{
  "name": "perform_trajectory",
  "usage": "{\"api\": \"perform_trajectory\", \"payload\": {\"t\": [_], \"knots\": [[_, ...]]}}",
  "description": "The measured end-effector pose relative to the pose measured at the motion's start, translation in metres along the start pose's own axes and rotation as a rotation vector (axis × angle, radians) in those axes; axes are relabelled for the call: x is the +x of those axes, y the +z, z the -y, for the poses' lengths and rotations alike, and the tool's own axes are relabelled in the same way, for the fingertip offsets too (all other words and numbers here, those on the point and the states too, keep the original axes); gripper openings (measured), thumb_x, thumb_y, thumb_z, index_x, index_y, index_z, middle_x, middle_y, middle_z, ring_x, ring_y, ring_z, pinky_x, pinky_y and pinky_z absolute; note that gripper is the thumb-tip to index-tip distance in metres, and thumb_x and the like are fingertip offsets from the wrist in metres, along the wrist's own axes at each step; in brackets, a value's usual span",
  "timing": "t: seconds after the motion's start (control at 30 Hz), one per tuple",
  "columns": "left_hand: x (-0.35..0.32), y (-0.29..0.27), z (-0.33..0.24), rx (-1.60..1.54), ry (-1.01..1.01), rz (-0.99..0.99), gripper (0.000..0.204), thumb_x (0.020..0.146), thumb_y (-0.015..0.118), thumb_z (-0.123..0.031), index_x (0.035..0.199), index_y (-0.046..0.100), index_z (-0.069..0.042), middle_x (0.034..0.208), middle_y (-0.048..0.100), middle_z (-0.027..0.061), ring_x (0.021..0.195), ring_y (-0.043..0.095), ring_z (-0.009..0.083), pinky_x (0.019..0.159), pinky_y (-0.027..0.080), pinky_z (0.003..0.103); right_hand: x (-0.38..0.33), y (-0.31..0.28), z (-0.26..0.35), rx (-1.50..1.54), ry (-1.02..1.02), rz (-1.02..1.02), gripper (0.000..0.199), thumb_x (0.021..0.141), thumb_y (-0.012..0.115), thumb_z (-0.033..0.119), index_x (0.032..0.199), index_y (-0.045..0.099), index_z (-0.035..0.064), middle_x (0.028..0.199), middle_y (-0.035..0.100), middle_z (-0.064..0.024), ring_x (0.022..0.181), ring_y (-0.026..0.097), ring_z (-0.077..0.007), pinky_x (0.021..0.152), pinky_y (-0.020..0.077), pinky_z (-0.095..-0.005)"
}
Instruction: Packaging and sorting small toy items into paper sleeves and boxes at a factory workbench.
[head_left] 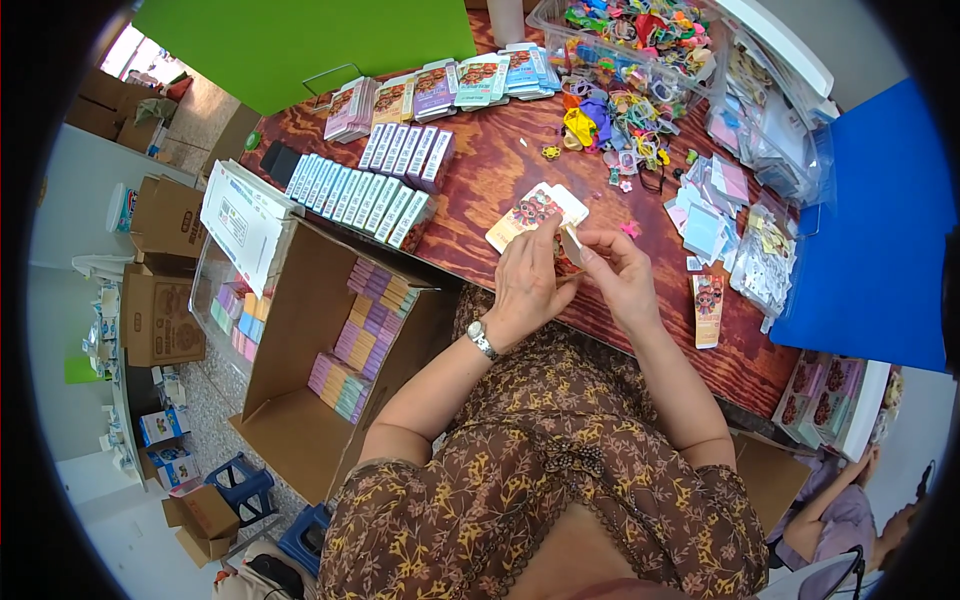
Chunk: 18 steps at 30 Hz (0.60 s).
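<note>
Both hands work at the table's front edge on a small printed carton (569, 247), yellow-orange and white, mostly covered by fingers. My left hand (527, 280) is closed round its near side, a watch (481, 338) on that wrist. From the other side my right hand (620, 275) pinches a pale edge or flap of it between thumb and fingers. Just beyond lie several flat yellow cartons (510, 228), partly under my left fingertips. Another yellow printed carton (707, 311) lies alone to the right. A pink flower-shaped trinket (630, 229) rests beyond my right hand.
Rows of finished-looking boxes (360, 195) stand at left on the wooden table (480, 135); flat carton stacks (435, 88) lie behind. Colourful trinkets (625, 120), a clear bin (560, 35), paper cards (710, 205) and bagged pieces (765, 255) fill the right. An open cardboard box (285, 370) holds packed boxes.
</note>
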<state>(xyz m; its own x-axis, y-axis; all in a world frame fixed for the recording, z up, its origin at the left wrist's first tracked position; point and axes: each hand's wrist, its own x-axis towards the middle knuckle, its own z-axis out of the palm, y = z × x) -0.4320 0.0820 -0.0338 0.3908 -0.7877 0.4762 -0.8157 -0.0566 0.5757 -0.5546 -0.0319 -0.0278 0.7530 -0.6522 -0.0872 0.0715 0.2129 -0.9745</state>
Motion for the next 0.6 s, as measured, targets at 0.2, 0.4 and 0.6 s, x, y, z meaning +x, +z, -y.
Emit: {"api": "perform_trajectory", "payload": {"t": [0.2,0.4,0.6], "knots": [[-0.001,0.0,0.0,0.079,0.094,-0.043,0.091,0.069,0.083,-0.011,0.147,0.039,0.004,0.134,0.057,0.0213,0.11,0.06,0.0379,0.092,0.049,0.044,0.001,0.001,0.002,-0.107,0.033,-0.059,0.021,0.096,0.066,0.005,0.115,0.068,-0.0019,0.101,0.069,-0.0048,0.088,0.065,-0.0094,0.074,0.0554,-0.0244],[-0.007,0.005,0.002,0.187,0.15,-0.024,0.094,0.07,0.082,-0.016,0.15,0.037,0.006,0.144,0.05,0.0238,0.119,0.055,0.0382,0.097,0.045,0.044,0.003,0.0,-0.003,-0.371,-0.143,-0.124,0.018,0.092,0.068,0.005,0.109,0.075,-0.0005,0.099,0.071,-0.007,0.09,0.069,-0.0126,0.078,0.0555,-0.0274],[-0.011,0.003,0.006,0.238,0.119,0.021,0.095,0.071,0.08,-0.018,0.151,0.036,0.008,0.143,0.049,0.0238,0.113,0.054,0.0374,0.093,0.043,0.044,-0.005,-0.008,-0.012,-0.419,-0.187,0.02,0.031,0.099,0.059,0.005,0.129,0.065,-0.0025,0.123,0.069,-0.0137,0.114,0.065,-0.018,0.097,0.0508,-0.0306]]}}
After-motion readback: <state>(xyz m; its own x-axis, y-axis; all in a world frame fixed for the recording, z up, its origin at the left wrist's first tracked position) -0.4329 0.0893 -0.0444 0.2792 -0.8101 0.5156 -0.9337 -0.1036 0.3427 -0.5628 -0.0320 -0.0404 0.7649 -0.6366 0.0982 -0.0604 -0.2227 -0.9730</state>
